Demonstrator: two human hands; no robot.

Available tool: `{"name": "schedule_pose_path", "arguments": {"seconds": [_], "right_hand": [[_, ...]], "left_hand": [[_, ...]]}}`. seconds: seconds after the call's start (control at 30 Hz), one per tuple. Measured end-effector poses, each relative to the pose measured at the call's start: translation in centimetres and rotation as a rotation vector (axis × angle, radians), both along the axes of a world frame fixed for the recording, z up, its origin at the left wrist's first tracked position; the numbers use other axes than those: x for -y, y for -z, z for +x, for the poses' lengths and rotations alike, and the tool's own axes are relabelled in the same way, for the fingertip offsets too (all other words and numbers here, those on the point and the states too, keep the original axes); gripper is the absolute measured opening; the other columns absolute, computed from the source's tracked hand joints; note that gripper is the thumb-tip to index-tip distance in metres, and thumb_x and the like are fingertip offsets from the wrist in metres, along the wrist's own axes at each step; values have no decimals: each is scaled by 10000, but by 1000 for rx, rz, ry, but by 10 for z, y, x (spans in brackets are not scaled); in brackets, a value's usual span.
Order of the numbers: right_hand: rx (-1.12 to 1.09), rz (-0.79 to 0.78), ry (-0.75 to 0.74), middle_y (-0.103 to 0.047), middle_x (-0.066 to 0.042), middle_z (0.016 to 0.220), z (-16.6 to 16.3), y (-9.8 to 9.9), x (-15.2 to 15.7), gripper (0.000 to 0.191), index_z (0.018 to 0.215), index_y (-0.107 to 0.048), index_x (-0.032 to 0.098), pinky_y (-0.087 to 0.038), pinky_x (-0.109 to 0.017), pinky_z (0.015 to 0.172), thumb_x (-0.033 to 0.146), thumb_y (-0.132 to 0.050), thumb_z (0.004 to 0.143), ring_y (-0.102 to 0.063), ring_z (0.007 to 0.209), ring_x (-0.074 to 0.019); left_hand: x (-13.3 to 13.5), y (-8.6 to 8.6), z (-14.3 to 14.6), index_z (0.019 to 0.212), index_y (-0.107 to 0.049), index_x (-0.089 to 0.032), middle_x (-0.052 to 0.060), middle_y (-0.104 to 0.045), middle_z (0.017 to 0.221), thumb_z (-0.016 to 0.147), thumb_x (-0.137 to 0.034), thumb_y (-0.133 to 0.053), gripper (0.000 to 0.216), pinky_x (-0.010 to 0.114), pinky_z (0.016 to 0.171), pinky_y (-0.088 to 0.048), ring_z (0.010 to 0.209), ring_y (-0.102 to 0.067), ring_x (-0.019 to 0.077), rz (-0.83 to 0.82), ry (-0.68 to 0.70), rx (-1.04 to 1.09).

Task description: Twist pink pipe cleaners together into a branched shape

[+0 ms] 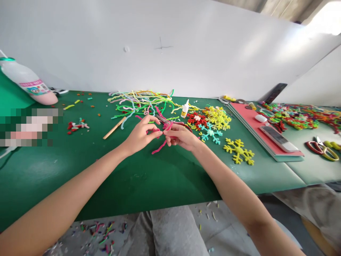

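Observation:
Over the green table (106, 174) my left hand (140, 136) pinches a pink pipe cleaner (159, 147) between thumb and fingers. My right hand (181, 137) is closed right beside it, gripping red-handled scissors (163, 120) whose blades point left over the left fingertips. The same hand also touches the pink pipe cleaner, whose loose end hangs down toward the table. Just behind the hands lies a pile of coloured pipe cleaners (138, 101).
A small glue bottle (184, 108) stands near a heap of snowflake shapes (217, 117); a teal snowflake (210, 133) and a yellow snowflake (239, 151) lie apart. Wooden stick (114, 128) left. Red board (247, 119) with a phone (278, 138), other scissors (321, 149) right. Large bottle (29, 83) far left.

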State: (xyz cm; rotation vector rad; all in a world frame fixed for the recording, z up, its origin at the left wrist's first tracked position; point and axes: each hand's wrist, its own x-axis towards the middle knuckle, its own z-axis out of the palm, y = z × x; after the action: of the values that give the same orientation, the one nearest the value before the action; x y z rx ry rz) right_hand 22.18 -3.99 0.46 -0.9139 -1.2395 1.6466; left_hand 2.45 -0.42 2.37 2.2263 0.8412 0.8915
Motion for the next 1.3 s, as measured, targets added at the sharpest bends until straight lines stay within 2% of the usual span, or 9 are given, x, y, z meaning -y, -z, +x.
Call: {"name": "schedule_pose_path", "arguments": {"seconds": [0.13, 0.23, 0.33, 0.5, 0.57, 0.77, 1.03, 1.17, 1.3], "right_hand": [[75, 95, 21, -633, 37, 556, -2, -3, 2, 284, 772, -536, 169, -350, -162, 370, 352, -751, 735, -620, 467, -107], [106, 107, 58, -629, 35, 529, -5, -4, 3, 291, 758, -533, 169, -334, -161, 346, 351, -757, 718, -610, 436, -112], [55, 16, 104, -614, 33, 503, -4, -2, 1, 269, 725, -531, 162, -322, -154, 329, 314, -752, 717, -590, 408, -106], [-161, -319, 88, -540, 46, 468, 0, 3, -7, 220, 640, -509, 149, -326, -125, 330, 192, -708, 723, -535, 401, -61], [-225, -431, 56, -514, 53, 462, -1, 3, -9, 211, 645, -502, 152, -316, -116, 324, 163, -693, 736, -508, 393, -50], [-310, -495, -1, -488, 48, 456, -5, 0, -5, 208, 639, -488, 149, -300, -110, 315, 129, -626, 793, -480, 384, -47], [-250, -412, -28, -496, 58, 453, -5, 1, -5, 241, 646, -473, 161, -285, -114, 329, 190, -693, 740, -481, 386, -45], [-168, -219, 23, -525, 70, 469, -4, 2, -4, 263, 683, -476, 178, -317, -144, 362, 225, -734, 710, -507, 398, -62], [6, 16, 88, -547, 71, 481, 0, -3, -1, 243, 704, -502, 178, -301, -157, 355, 269, -724, 742, -512, 387, -67]], "left_hand": [[-3, 0, 2, 681, -701, -156, 89, -580, 1053, 728, -375, -717, 225, 398, 768, -546, 782, -602, 172, -577, 34, 173], [-4, 4, 3, 734, -718, -148, 91, -601, 1009, 706, -362, -740, 217, 417, 801, -557, 820, -624, 193, -705, 19, 201], [-4, 6, 2, 732, -707, -154, 99, -588, 1060, 775, -428, -686, 279, 429, 825, -560, 908, -630, 229, -425, -17, 86], [-6, 10, -4, 1170, -615, -187, 129, -562, 1210, 795, -401, -715, 443, 492, 1015, -474, 1202, -523, 302, 504, -10, -98], [-7, 11, -7, 1200, -580, -179, 134, -583, 1192, 831, -329, -690, 413, 486, 1039, -461, 1217, -522, 296, 753, 52, -167], [-6, 13, -9, 1007, -609, -199, 78, -648, 1046, 884, -155, -593, 132, 386, 938, -549, 1133, -603, 238, 1016, 100, -145], [-5, 12, -6, 934, -591, -180, 87, -651, 984, 903, -155, -541, 64, 382, 905, -543, 1048, -621, 237, 962, 67, -165], [-4, 14, -2, 884, -564, -179, 94, -624, 962, 941, -220, -481, 109, 389, 863, -515, 969, -597, 231, 753, 13, -188], [-2, 9, 0, 869, -562, -181, 77, -605, 979, 953, -292, -460, 173, 383, 878, -477, 958, -574, 218, 390, 4, -158]]}}
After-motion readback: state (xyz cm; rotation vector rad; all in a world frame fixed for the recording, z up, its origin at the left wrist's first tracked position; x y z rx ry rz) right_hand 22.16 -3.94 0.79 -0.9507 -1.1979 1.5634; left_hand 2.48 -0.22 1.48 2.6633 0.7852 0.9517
